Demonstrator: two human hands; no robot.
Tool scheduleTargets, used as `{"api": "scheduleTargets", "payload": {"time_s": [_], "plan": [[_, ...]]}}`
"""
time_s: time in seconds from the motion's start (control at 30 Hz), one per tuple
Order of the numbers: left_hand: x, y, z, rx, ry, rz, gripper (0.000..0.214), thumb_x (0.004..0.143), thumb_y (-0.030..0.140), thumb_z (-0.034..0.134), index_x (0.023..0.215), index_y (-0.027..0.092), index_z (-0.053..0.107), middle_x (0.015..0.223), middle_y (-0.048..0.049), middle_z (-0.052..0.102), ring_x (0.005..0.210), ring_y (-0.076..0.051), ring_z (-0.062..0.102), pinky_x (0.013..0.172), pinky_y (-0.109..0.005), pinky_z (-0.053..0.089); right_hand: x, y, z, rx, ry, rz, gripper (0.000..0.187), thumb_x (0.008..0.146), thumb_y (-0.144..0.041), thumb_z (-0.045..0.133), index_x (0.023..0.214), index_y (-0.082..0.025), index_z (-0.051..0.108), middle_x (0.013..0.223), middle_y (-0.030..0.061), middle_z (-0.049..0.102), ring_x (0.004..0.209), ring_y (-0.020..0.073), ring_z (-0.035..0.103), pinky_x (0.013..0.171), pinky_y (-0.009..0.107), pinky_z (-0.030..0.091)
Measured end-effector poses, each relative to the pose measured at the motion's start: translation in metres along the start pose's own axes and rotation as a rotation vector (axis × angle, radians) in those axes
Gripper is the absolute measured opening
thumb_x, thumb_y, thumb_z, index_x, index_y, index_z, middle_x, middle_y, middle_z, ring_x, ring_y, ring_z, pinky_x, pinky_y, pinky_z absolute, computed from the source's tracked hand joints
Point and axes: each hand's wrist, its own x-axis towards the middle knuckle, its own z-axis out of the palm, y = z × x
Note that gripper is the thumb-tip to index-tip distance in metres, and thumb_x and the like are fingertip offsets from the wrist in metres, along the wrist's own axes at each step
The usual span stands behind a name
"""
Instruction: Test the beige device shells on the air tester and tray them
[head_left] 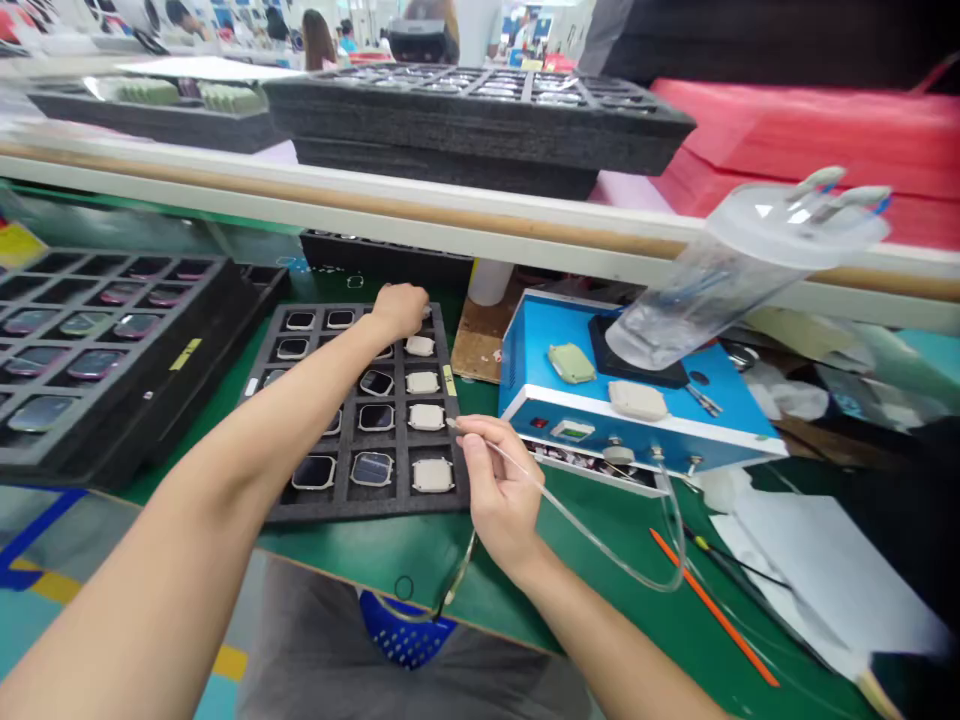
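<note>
My right hand (504, 490) pinches the tip end of a thin clear tube (592, 535), just right of the black foam tray (394, 440). From there the tube loops to the front of a blue box-shaped device (592, 335). My left hand (401, 308) reaches across to the tray's far right compartment. Its fingers are bent down, and a pale edge shows beside them; what they hold is mostly hidden. The right column holds pale watch cases (427, 417). Watch cases with dark screens (376, 417) fill other compartments, some covered by my left forearm.
Stacked foam trays (112, 350) stand at left. On the device lie a greenish case (571, 363), a pale case (637, 400) and a clear cup (675, 290). An orange stick (712, 605) and white sheets (832, 570) are at right. A shelf edge (450, 220) crosses behind.
</note>
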Motion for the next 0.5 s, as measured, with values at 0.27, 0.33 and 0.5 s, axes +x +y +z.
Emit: {"api": "scheduleTargets", "payload": {"time_s": [0.27, 0.33, 0.5], "plan": [[-0.171, 0.003, 0.001, -0.699, 0.068, -0.071, 0.029, 0.082, 0.032, 0.079, 0.104, 0.015, 0.072, 0.099, -0.0108, 0.081, 0.086, -0.022, 0.077, 0.077, -0.032, 0.061, -0.002, -0.007, 0.001, 0.051, 0.037, 0.013, 0.017, 0.105, -0.029, 0.059, 0.108, -0.024, 0.076, 0.107, 0.007, 0.074, 0.1, 0.021, 0.073, 0.088, 0.038, 0.065], [-0.207, 0.007, 0.012, -0.943, 0.119, -0.179, 0.039, 0.078, 0.034, 0.084, 0.108, 0.015, 0.071, 0.102, -0.0105, 0.081, 0.089, -0.022, 0.077, 0.076, -0.031, 0.062, -0.004, -0.008, 0.002, 0.038, 0.037, -0.002, 0.017, 0.105, -0.027, 0.059, 0.107, -0.024, 0.076, 0.107, 0.0069, 0.075, 0.1, 0.0208, 0.073, 0.088, 0.038, 0.064], [-0.237, 0.018, 0.032, -1.097, 0.299, -0.234, 0.035, 0.079, 0.032, 0.086, 0.108, 0.017, 0.074, 0.104, -0.0083, 0.081, 0.097, -0.02, 0.077, 0.089, -0.03, 0.06, -0.01, -0.008, 0.004, 0.006, 0.012, -0.022, 0.016, 0.104, -0.025, 0.06, 0.108, -0.025, 0.076, 0.108, 0.0071, 0.077, 0.104, 0.0213, 0.075, 0.089, 0.038, 0.065]]}}
